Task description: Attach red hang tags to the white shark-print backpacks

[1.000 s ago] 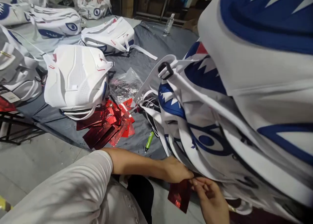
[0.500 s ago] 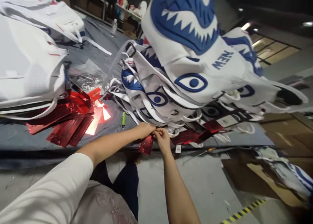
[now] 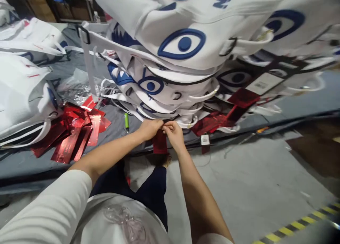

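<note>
Both of my hands meet at the table's front edge, below a stack of white bags (image 3: pixel 148 68) with blue eyes and jagged teeth. A shiny red tag (image 3: pixel 160 144) hangs down between them. My left hand (image 3: pixel 151 128) is closed, its thumb and finger pinching at the tag's top end. The fingertips of my right hand (image 3: pixel 174 134) are pinched together at the same spot, touching those of the left. Any cord or fastener there is too small to make out. The lowest bags' white handle loops lie just behind my fingers.
Left of my hands lie a green marker (image 3: pixel 126 122) and a heap of red foil tags (image 3: pixel 70 139). More white bags (image 3: pixel 22 98) stand on the grey-covered table (image 3: pixel 114 128). A white label (image 3: pixel 205 140) hangs at the edge, and an orange-handled tool (image 3: pixel 262 130) lies to the right.
The view has tipped down and moved closer to the bag stack. My hands stay pinched together at the red tag, which now hangs straighter and flatter.
</note>
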A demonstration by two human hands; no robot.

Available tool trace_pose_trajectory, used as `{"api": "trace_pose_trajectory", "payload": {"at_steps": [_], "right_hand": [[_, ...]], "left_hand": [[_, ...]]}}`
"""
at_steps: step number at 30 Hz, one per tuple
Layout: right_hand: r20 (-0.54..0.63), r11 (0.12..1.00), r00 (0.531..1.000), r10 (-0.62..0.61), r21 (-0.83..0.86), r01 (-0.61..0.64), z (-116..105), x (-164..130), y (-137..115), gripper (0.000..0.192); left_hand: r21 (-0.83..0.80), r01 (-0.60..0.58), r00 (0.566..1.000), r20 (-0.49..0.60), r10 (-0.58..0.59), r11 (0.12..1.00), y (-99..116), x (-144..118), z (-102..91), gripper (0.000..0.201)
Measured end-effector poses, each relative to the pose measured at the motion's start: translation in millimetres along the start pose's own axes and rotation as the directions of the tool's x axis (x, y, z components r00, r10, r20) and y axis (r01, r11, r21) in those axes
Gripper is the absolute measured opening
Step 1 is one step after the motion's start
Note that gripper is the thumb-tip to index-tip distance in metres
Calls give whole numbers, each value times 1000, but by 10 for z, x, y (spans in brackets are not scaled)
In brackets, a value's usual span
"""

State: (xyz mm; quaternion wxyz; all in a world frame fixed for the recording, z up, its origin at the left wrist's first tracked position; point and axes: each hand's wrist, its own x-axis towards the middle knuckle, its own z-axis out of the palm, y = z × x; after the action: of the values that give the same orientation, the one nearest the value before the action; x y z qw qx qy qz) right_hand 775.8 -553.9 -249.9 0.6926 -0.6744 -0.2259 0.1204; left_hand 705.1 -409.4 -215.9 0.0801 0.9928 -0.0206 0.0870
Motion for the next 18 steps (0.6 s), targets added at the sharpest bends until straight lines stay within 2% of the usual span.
{"api": "trace_pose_trajectory", "payload": {"at_steps": [2,5,9,14,18], "right_hand": [[-7,1000,1000,0,-6,0,-44,-37,21,29],[-22,999,1000,7,-49,-8,-122,-21,102,33],[-16,995,1000,7,-101,-9,-116,63,147,37],[-21,990,999,25,-136,-27,-45,34,73,42],[-26,987,997,73,-140,-76,-29,-8,39,47]], "left_hand": [[-16,-50,999,3,50,999,47,-5,2,21],[-32,-151,986,66,153,988,85,14,-12,23],[30,-62,997,56,60,998,69,47,-78,30],[-77,-132,983,120,141,988,11,26,-125,30],[-157,-80,992,89,94,984,-47,30,-63,31]]}}
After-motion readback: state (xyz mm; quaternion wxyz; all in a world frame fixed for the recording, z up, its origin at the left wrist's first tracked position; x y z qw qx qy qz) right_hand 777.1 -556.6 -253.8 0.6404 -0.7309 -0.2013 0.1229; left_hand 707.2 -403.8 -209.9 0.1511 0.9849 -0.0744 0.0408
